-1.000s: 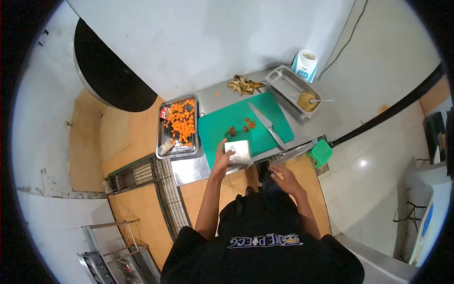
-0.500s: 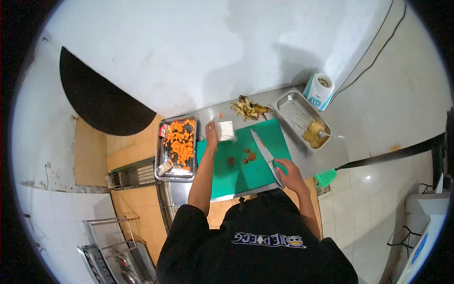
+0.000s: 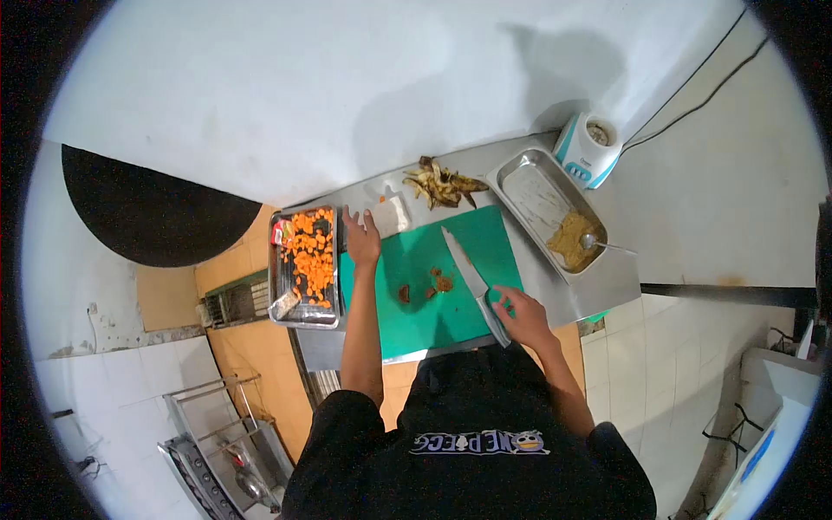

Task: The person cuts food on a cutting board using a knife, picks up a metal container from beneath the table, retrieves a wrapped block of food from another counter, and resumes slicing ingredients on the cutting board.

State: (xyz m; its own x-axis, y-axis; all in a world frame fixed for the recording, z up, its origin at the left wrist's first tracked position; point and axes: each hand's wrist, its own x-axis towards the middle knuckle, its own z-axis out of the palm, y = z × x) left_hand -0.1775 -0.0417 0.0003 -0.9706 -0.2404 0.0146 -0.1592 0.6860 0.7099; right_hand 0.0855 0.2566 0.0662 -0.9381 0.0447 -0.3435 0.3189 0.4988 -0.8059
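My left hand [image 3: 361, 240] is open with its fingers spread, over the left edge of the green cutting board [image 3: 416, 325]. Just right of its fingertips, a white block in clear plastic wrap [image 3: 392, 215] lies at the board's far left corner. On the right of the board lies a large kitchen knife [image 3: 468, 267], blade pointing away from me. Beside its handle hovers my right hand [image 3: 525, 319], fingers parted and slightly curled, not wrapped around it. Small brown pieces [image 3: 443, 283] and a brown chunk [image 3: 404, 293] rest mid-board.
Left of the board, a metal tray [image 3: 333, 322] holds cut carrots [image 3: 310, 258] and a red packet [image 3: 282, 231]. Brownish-yellow peels [image 3: 440, 184] lie behind. At right stand a steel pan [image 3: 505, 178] with yellowish paste and a spoon [image 3: 611, 247], and a white-and-blue appliance [image 3: 589, 152].
My left hand has let go of the wrapped white block, leaving it at the board's far corner, and moved left with fingers opening. My right hand stays by the knife handle.
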